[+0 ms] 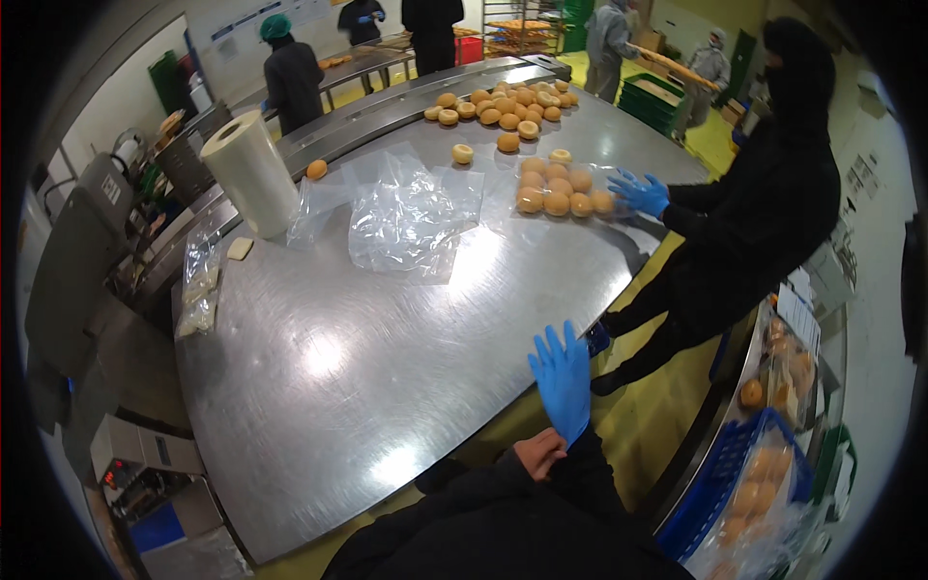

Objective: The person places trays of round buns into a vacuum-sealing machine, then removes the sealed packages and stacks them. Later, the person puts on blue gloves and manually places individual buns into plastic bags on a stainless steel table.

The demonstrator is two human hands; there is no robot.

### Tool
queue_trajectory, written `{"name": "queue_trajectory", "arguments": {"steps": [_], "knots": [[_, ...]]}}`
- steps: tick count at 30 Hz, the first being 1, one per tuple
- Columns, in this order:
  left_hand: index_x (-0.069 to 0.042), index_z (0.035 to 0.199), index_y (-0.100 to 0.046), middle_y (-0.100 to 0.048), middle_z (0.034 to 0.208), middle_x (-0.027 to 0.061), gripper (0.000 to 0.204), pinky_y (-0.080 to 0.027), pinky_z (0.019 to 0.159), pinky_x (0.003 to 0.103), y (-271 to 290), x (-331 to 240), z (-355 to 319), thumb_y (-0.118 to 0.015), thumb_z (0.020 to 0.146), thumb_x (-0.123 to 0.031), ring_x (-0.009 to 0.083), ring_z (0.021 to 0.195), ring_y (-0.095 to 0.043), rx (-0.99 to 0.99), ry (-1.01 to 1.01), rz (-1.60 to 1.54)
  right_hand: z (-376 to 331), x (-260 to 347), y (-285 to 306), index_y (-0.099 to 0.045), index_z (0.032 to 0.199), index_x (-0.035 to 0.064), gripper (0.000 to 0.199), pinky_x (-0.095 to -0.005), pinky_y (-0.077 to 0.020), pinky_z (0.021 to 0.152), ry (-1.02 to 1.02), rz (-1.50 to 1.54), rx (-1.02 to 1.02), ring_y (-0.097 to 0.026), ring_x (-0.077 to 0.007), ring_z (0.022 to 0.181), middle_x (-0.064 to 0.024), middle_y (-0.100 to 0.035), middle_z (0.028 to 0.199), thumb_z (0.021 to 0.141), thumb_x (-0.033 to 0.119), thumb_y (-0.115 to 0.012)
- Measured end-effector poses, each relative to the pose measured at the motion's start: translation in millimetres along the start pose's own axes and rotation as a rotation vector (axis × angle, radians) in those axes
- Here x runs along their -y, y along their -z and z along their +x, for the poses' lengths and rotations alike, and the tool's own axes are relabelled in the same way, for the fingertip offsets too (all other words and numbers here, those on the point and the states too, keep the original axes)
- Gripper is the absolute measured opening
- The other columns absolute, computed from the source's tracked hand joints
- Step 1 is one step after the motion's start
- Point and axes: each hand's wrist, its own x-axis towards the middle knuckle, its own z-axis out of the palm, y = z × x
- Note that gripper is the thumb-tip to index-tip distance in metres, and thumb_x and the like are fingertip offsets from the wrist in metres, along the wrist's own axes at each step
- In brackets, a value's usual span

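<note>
My right hand (564, 382) wears a blue glove and is raised off the near right edge of the steel table, fingers spread and pointing up. It holds nothing. My bare left hand (540, 453) has its fingers closed at the cuff of that glove, by the right wrist. Beyond my hands, a clear bag of round buns (557, 201) lies on the table. A co-worker's blue-gloved hand (640, 193) touches the bag's right end.
On the steel table (387, 358) are a pile of loose buns (507, 103), flat clear bags (411, 217) and a large plastic film roll (249, 174). A co-worker in black (754, 184) stands at the right. A blue crate (725, 483) with bagged buns sits lower right.
</note>
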Motion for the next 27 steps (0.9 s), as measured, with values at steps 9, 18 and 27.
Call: {"name": "queue_trajectory", "arguments": {"steps": [9,18,27], "knots": [[-0.006,0.088,-0.048,-0.051,0.072,0.0065,0.022,-0.04,0.063,0.027,45,70,-1,-0.05,0.083,-0.027,0.0121,0.066,-0.05,-0.267,0.533,-0.123,65,-114,46,-0.052,0.101,0.0009,0.028,-0.0315,-0.0421,0.079,-0.361,-0.701,-0.033,-0.054,-0.0202,0.087,-0.0114,-0.056,0.095,0.082,0.022,-0.05],[-0.009,0.11,-0.045,-0.042,0.115,0.0151,0.047,-0.032,0.088,0.042,89,137,-14,-0.053,0.075,-0.038,0.0292,0.107,-0.04,-0.24,0.375,0.849,228,-150,75,-0.023,0.127,0.0019,0.066,-0.0415,-0.0205,0.098,0.539,-1.99,-0.009,-0.024,-0.036,0.118,-0.0218,-0.028,0.126,0.074,0.027,-0.053],[-0.012,0.108,-0.048,-0.042,0.115,0.0081,0.048,-0.028,0.089,0.038,91,154,-17,-0.051,0.075,-0.046,0.0216,0.107,-0.038,-0.296,0.475,0.895,345,-139,94,-0.032,0.123,0.0062,0.054,-0.041,-0.0221,0.096,0.321,-2.218,-0.724,-0.029,-0.0313,0.117,-0.0164,-0.033,0.125,0.078,0.032,-0.044]]}}
